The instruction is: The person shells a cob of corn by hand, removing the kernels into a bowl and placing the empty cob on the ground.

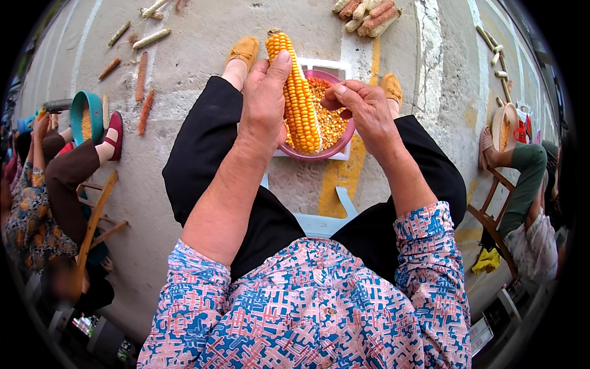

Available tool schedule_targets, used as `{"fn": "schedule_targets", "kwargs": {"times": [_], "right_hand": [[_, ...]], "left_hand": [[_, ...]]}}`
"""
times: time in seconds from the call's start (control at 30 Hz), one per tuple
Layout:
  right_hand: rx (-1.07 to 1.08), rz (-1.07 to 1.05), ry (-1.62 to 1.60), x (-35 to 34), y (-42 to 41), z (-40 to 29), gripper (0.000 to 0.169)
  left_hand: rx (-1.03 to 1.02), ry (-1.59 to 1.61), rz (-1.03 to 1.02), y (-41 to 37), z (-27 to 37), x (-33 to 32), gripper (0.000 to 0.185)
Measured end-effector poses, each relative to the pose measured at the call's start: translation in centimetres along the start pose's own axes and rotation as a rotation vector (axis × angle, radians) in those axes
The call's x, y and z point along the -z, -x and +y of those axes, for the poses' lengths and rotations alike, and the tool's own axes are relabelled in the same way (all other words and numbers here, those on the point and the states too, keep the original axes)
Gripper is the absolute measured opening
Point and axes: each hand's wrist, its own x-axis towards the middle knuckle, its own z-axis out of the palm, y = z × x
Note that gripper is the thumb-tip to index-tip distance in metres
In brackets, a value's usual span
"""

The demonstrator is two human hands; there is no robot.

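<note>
My left hand (263, 99) grips an ear of yellow corn (297, 92) with the thumb along its side. The ear tilts over a pink basin (318, 156) of loose corn kernels (333, 123). Most of its kernels are in place; a pale bare strip runs down its right edge. Just right of the ear, apart from it, my right hand (364, 104) hovers above the basin with bent fingers and the thumb by the index finger. Whether kernels sit in those fingers is hidden. Under the basin shows a white frame-like stand (346, 64).
Bare corncobs (368, 16) lie piled ahead on the concrete; loose cobs (141, 76) are scattered at left. A seated person at left has a teal basin (87, 131) of kernels, a wooden chair (99, 210) beside them. Another sits at right near a pale kernel basin (500, 113).
</note>
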Motion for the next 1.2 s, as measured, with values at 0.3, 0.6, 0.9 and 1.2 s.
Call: {"fn": "schedule_targets", "kwargs": {"times": [0.3, 0.6, 0.9, 1.2], "right_hand": [[0.001, 0.026, -0.105, -1.3, 0.0, -0.4, 0.033], [0.030, 0.062, -0.094, -2.2, 0.2, -0.6, 0.030], [0.178, 0.142, 0.020, -2.9, 0.3, 0.6, 0.023], [0.226, 0.221, 0.221, -2.9, 0.4, 1.2, 0.023]], "left_hand": [[0.027, 0.013, -0.039, -0.2, -0.7, 0.0, 0.027], [0.028, -0.127, -0.024, 0.1, -2.0, -0.2, 0.029], [0.018, -0.066, -0.059, 0.2, -2.7, -0.1, 0.027], [0.015, -0.148, -0.087, 0.5, -3.1, 0.0, 0.027]]}}
